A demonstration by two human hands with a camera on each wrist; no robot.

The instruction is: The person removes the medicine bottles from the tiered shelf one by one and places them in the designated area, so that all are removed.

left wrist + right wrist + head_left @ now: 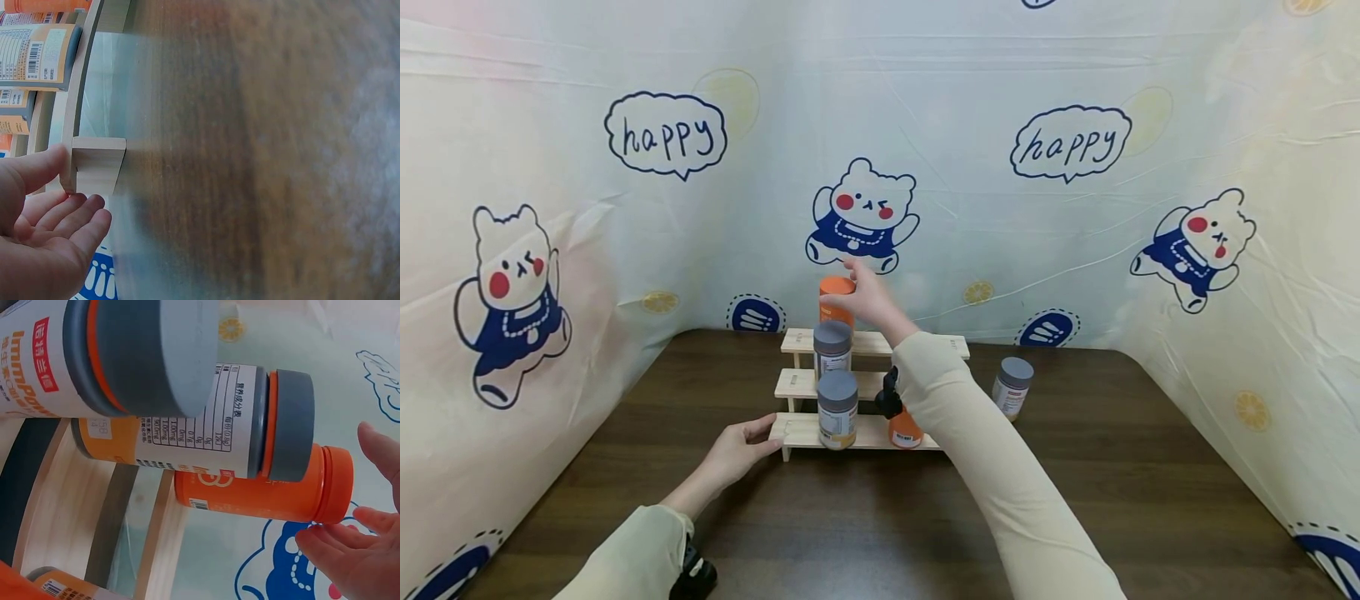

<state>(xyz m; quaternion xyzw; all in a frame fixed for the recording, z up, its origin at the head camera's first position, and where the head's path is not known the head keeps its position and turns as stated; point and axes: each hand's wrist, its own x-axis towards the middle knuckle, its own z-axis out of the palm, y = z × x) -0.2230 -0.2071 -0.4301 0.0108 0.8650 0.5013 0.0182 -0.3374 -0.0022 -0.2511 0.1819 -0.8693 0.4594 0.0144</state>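
Note:
A three-step wooden display rack point(797, 428) stands on the table. My left hand point(739, 455) pinches the left end of its lowest step, thumb on one face and fingertips on the other. On the top step stands an orange bottle point(837, 287) with an orange lid. My right hand point(362, 544) is beside that lid, fingers spread and thumb apart from it; the fingertips appear to touch the lid's edge. Grey-lidded bottles stand on the middle step point(832, 346) and lowest step point(837, 408). Another orange bottle point(906, 429) on the lowest step is partly hidden by my right arm.
Apart from the rack, a grey-lidded bottle point(1012, 387) stands on the dark wooden table point(865, 525) to the right. In the right wrist view, a bottle point(69, 586) lies low in the frame, partly covered. A printed curtain point(962, 233) encloses the back and sides.

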